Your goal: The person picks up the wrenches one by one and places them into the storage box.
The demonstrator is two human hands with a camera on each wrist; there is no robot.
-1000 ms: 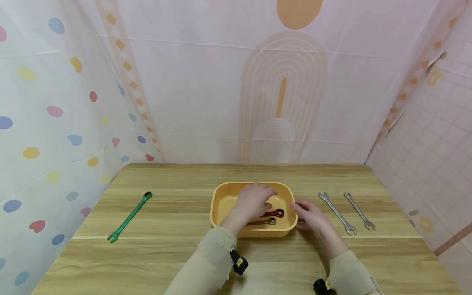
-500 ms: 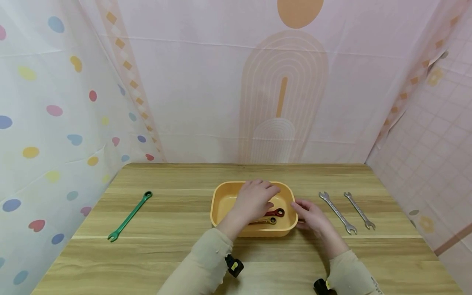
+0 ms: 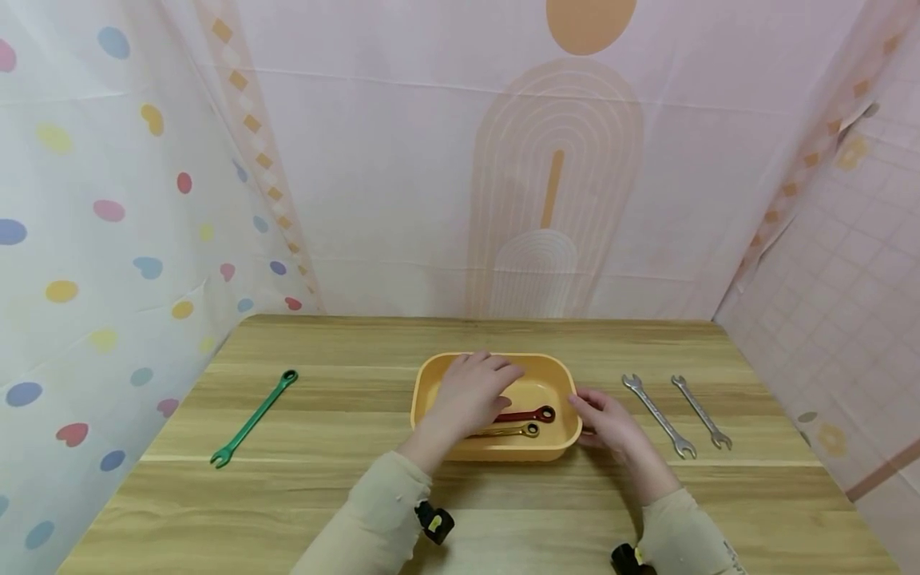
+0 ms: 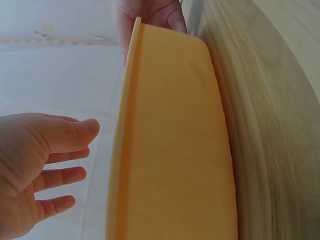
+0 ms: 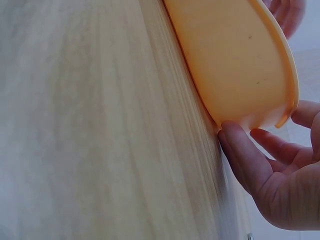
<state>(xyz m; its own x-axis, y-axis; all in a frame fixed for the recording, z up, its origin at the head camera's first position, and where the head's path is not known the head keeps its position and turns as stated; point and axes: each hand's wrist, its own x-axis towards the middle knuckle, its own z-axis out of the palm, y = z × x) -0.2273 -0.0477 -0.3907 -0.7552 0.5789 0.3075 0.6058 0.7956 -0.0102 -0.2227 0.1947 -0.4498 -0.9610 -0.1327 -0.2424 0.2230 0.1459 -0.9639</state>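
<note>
In the head view, a yellow plastic bin [image 3: 503,454] sits at mid-table. My left hand [image 3: 467,395] hovers over its left half, fingers loosely bent and nothing in them. The left wrist view shows that hand [image 4: 45,160] apart from the rim. Inside the bin lie a red ratchet wrench [image 3: 528,415] and a gold ratchet wrench [image 3: 513,431], their left parts hidden by the left hand. At the bin's right end, my right hand [image 3: 611,419] holds on, thumb at the rim. Fingertips [image 5: 231,129] meet the end wall low down in the right wrist view.
A green ratchet wrench [image 3: 251,422] lies on the wooden table [image 3: 345,343] at the left. Two silver open-end wrenches lie right of the bin, a longer one [image 3: 659,415] and a shorter one [image 3: 702,411]. Patterned cloth [image 3: 388,200] hangs behind the table.
My left hand has drawn left over the bin, uncovering more of the red and gold wrenches. The right hand has stayed at the bin's right end.
</note>
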